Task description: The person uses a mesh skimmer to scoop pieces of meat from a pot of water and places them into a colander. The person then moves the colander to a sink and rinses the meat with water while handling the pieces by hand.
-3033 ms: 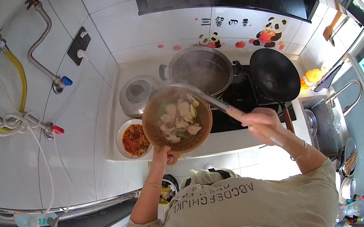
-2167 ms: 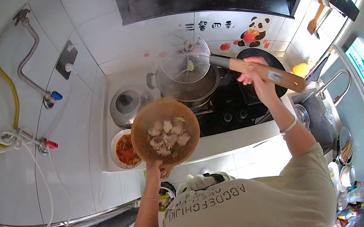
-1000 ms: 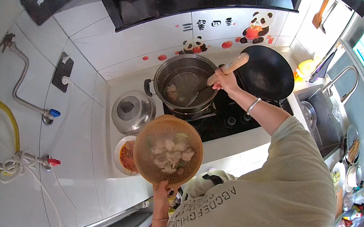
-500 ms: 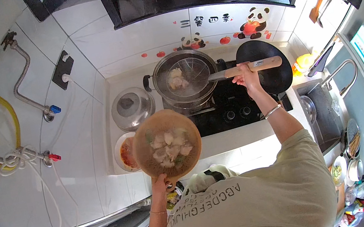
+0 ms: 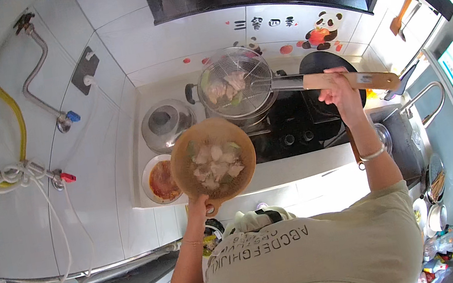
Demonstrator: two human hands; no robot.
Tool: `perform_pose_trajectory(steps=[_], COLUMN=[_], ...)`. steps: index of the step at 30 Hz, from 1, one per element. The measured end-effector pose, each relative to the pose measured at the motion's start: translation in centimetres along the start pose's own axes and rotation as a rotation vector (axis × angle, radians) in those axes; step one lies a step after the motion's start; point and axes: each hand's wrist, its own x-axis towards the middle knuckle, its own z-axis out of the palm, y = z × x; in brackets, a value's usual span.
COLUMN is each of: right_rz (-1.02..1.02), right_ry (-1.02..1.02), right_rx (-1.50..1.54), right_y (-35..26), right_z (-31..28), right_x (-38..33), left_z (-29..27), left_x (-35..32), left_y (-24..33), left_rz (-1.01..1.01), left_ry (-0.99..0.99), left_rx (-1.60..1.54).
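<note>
Holding a round board (image 5: 212,159) of cut food in left hand (image 5: 202,203), fingers clamped on its handle, above counter (image 5: 297,167). Gripping skimmer (image 5: 236,82) handle in right hand (image 5: 339,91), fingers wrapped tight; basket hanging over pot (image 5: 246,115) on stove (image 5: 296,130).

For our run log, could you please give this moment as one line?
left hand: holds wooden bowl of food | right hand: holds wire skimmer with food above pot | stove
</note>
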Motion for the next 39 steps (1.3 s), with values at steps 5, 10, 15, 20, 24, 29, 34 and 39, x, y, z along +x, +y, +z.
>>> perform_pose_trajectory(steps=[5,10,15,20,24,29,34,39], right_rz=[-0.212,-0.656,-0.951,-0.823,-0.449,-0.299,-0.245,-0.423], right_ry=[-0.297,-0.597,-0.68,-0.63,-0.373,-0.141,-0.221,-0.518], right_rx=[-0.23,-0.578,-0.725,-0.677,-0.364,-0.376,-0.531,-1.049], right_y=[-1.5,-2.4,-5.0,-3.8,-1.9,-2.5,0.8,7.0], right_z=[1.3,3.9,5.7,5.0,3.2,3.0,3.0,2.7], right_x=[-4.6,-8.1,-8.9,-8.3,-8.2,-3.3,4.0,8.9], left_z=[-1.0,0.5,1.2,0.6,0.8,0.2,0.1,0.0], left_x=[2.8,1.9,0.3,0.6,-0.2,-0.6,-2.3,-2.8], left_y=[-1.2,0.7,2.0,1.4,1.7,1.3,1.2,0.3], left_rz=[-0.004,-0.042,-0.07,-0.084,-0.046,-0.067,-0.066,-0.123], left_ry=[-0.04,-0.012,0.029,0.011,0.002,0.074,0.07,0.108], left_rx=[0.072,0.091,0.062,0.038,0.02,-0.005,-0.069,-0.069])
